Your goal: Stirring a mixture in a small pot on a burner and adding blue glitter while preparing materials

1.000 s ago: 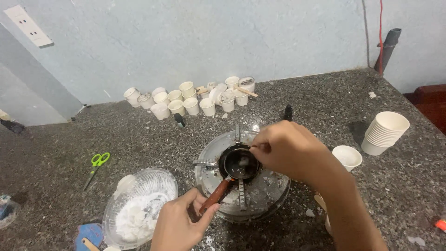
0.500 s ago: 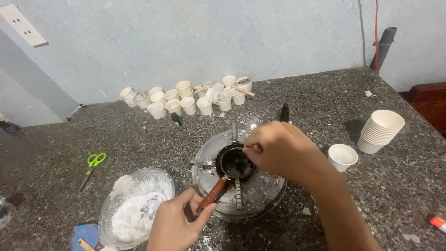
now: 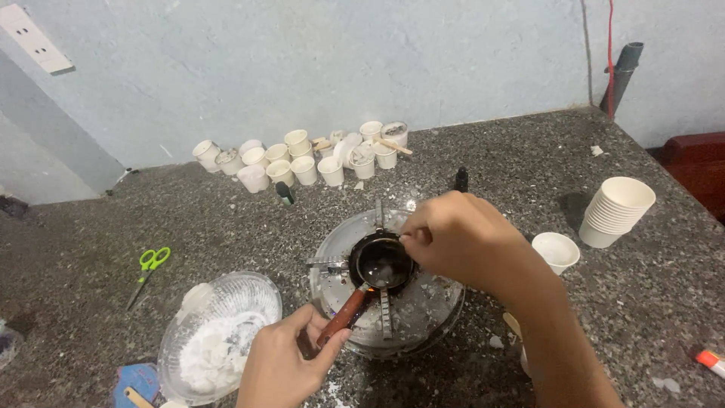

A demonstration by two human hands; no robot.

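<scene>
Stirring or tending step, by the look of it. Left hand (image 3: 283,366) clenched around the reddish-brown handle (image 3: 343,316) of a small dark pot (image 3: 380,263), steadying it on the round metal burner (image 3: 385,298). Right hand (image 3: 461,242) curled over the pot's far rim, fingers pinched at something thin; too small to tell what. Pot sitting between both hands, centred on the burner's prongs, with pale melted stuff glinting inside. Just left of the left hand, a clear bowl (image 3: 219,332) of white flakes; further left, green scissors (image 3: 149,266) on the table (image 3: 226,219). Right of the right hand, one white paper cup (image 3: 556,251), and beyond it a stack of cups (image 3: 615,213). Next move likely calls for a firm, level hold on the handle to avoid spilling.
</scene>
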